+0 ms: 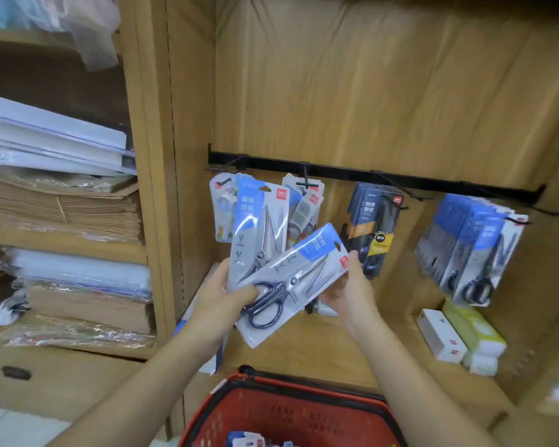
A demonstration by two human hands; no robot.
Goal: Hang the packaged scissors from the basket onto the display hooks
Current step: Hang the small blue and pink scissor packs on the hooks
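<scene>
My left hand point(221, 293) grips two blue-and-white scissors packs by their lower ends. One pack point(259, 230) stands upright; the other pack point(296, 282), with black-handled scissors, tilts to the right. My right hand point(349, 291) holds the tilted pack's upper right edge with thumb on front and fingers behind. Both packs are in front of a black hook rail point(384, 179) on the wooden back panel. The red basket point(291, 411) stands below, with more packs point(249, 440) in its bottom.
On the rail hang small packs point(221, 208), dark scissors packs point(373, 221) and a thick row of blue scissors packs point(471, 246). White and green boxes point(462, 333) sit on the shelf at right. Paper stacks point(62, 201) fill the left shelves.
</scene>
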